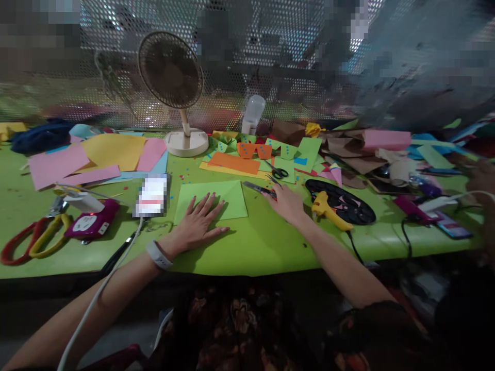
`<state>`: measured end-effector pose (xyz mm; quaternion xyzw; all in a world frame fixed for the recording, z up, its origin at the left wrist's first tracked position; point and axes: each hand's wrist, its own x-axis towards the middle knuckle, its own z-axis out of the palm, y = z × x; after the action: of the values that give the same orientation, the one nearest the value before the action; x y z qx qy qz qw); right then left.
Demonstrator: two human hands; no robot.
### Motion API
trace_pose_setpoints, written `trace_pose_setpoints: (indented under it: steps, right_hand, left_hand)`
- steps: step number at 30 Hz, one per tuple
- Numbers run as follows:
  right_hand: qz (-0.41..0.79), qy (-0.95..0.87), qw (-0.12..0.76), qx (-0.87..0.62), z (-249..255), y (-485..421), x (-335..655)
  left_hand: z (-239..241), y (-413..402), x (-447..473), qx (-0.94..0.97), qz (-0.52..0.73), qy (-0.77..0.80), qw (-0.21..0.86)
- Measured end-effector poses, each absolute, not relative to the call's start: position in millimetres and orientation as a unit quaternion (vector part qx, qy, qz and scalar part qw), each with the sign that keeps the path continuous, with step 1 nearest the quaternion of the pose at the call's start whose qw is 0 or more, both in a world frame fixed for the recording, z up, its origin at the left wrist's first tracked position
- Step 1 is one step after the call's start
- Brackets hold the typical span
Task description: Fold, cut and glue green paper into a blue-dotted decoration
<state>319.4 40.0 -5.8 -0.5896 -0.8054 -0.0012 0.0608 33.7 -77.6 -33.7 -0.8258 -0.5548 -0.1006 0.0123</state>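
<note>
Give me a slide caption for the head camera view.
Left hand flat on a folded green paper, right hand at a dark tool, yellow glue gun nearby on a cluttered green table.

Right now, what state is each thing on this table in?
Green paper, creased, lying flat.
Left hand, open, flat on the green paper.
Cutter, lying flat; blade unclear.
Right hand, open, fingertips on the cutter.
Black scissors, lying flat.
Glue gun, on its side, corded.
Fan, upright.
</note>
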Motion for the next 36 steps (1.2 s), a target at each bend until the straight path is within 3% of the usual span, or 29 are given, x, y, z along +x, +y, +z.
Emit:
trace_pose_setpoints:
  steps: [36]
  right_hand:
    - [-0.003, -0.807, 0.084, -0.585, -8.2, 45.0, 310.7]
  left_hand:
    - [-35.3, -75.8, 30.8, -0.828, -0.093, -0.553, 0.0]
